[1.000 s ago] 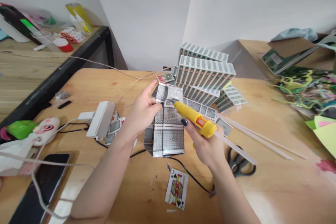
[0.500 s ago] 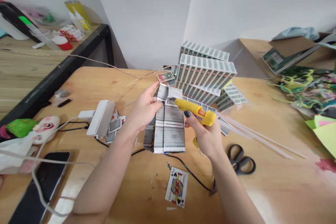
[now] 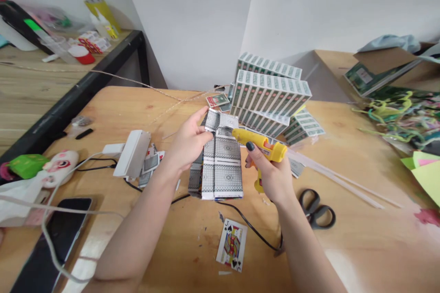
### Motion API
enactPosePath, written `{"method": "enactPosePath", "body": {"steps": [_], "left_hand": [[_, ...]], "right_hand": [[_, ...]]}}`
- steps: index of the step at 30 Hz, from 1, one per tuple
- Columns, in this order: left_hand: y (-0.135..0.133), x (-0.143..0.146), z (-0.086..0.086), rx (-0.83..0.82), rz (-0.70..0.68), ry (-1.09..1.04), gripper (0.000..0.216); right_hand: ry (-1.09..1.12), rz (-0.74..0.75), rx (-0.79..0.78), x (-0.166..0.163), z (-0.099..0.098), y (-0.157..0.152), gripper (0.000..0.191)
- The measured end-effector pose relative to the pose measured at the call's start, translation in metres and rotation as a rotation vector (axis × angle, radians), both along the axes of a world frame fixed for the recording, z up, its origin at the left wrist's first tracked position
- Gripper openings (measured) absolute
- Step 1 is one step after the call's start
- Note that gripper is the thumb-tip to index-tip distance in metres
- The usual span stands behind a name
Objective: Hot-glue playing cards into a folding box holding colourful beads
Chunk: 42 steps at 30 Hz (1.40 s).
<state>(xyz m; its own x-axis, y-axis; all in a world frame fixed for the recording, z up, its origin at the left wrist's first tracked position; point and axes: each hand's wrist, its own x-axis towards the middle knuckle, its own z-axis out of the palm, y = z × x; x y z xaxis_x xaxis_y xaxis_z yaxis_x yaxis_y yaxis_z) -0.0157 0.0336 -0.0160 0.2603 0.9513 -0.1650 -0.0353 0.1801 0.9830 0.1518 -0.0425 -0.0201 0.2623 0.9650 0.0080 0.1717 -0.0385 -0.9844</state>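
Note:
My left hand [image 3: 187, 144] pinches the upper left edge of a piece made of joined playing cards [image 3: 220, 165], grey patterned backs up, standing on the wooden table [image 3: 165, 238]. My right hand [image 3: 270, 174] grips a yellow hot glue gun [image 3: 263, 146]. Its nozzle points left and sits against the top right of the card piece. A black cord [image 3: 250, 229] runs from the gun across the table.
Stacked card boxes [image 3: 270, 96] stand behind the piece. A jack of spades [image 3: 232, 245] lies face up in front. Black scissors [image 3: 316, 213] and clear glue sticks [image 3: 340, 181] lie right. A white power strip [image 3: 132, 155], loose cards and a phone [image 3: 48, 242] lie left.
My right hand has turned the glue gun more level and shifted it slightly right and up along the card piece's top. The left hand keeps its hold.

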Motion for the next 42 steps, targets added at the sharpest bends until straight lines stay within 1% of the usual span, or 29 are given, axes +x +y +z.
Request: {"method": "enactPosePath", "body": {"steps": [5,8,10,12,13,14,17,19,21,24,26,27,30,31,32,34,36,38,42], "left_hand": [[0.000,-0.001,-0.001,0.026,0.002,0.012,0.080],[0.001,-0.002,0.001,0.027,0.017,0.048,0.080],[0.001,-0.002,0.003,0.019,0.022,0.060,0.081],[0.001,-0.003,0.004,0.011,0.018,0.048,0.081],[0.001,-0.003,0.004,0.009,0.016,0.035,0.082],[0.001,-0.003,0.004,0.004,0.013,0.024,0.081],[0.001,-0.004,0.004,-0.019,0.004,0.012,0.081],[0.002,-0.004,0.003,-0.029,0.002,0.017,0.081],[0.002,-0.005,0.003,-0.030,0.003,0.023,0.081],[0.002,-0.006,0.004,-0.035,-0.003,0.022,0.081],[0.001,-0.006,0.005,-0.045,-0.013,0.012,0.082],[0.001,-0.006,0.005,-0.051,-0.019,0.009,0.082],[0.000,-0.005,0.007,-0.061,-0.031,0.002,0.082],[0.000,-0.005,0.008,-0.064,-0.036,-0.005,0.082],[0.000,-0.005,0.008,-0.067,-0.043,-0.014,0.082],[-0.001,-0.004,0.009,-0.075,-0.052,-0.034,0.082],[-0.001,-0.003,0.010,-0.081,-0.052,-0.049,0.081],[-0.002,-0.003,0.011,-0.082,-0.044,-0.053,0.080],[-0.002,-0.002,0.010,-0.078,-0.032,-0.013,0.081]], "right_hand": [[0.017,-0.022,-0.017,0.005,0.000,-0.006,0.037],[0.028,-0.102,-0.037,0.015,-0.002,-0.010,0.039],[0.010,-0.145,-0.013,0.026,-0.006,-0.012,0.035],[-0.047,-0.090,0.003,0.039,-0.012,-0.011,0.035],[-0.134,-0.038,-0.029,0.045,-0.016,-0.010,0.035],[-0.278,-0.015,-0.072,0.051,-0.020,-0.009,0.035],[-0.831,0.018,-0.167,0.061,-0.032,-0.006,0.032],[-1.065,0.111,-0.259,0.062,-0.042,-0.006,0.030],[-1.144,0.211,-0.336,0.062,-0.051,-0.007,0.031],[-1.141,0.304,-0.347,0.066,-0.057,-0.008,0.032],[-1.113,0.332,-0.282,0.072,-0.053,-0.006,0.032],[-1.087,0.334,-0.219,0.074,-0.048,-0.004,0.031],[-0.955,0.249,0.109,0.072,-0.023,0.004,0.021],[-0.918,0.203,0.247,0.067,-0.014,0.007,0.023],[-0.908,0.196,0.361,0.060,-0.006,0.011,0.026],[-0.935,0.248,0.484,0.042,0.006,0.018,0.037],[-0.973,0.284,0.521,0.025,0.010,0.024,0.046],[-1.000,0.301,0.530,0.013,0.008,0.030,0.048],[-1.033,0.310,0.519,0.006,-0.002,0.035,0.046]]}}
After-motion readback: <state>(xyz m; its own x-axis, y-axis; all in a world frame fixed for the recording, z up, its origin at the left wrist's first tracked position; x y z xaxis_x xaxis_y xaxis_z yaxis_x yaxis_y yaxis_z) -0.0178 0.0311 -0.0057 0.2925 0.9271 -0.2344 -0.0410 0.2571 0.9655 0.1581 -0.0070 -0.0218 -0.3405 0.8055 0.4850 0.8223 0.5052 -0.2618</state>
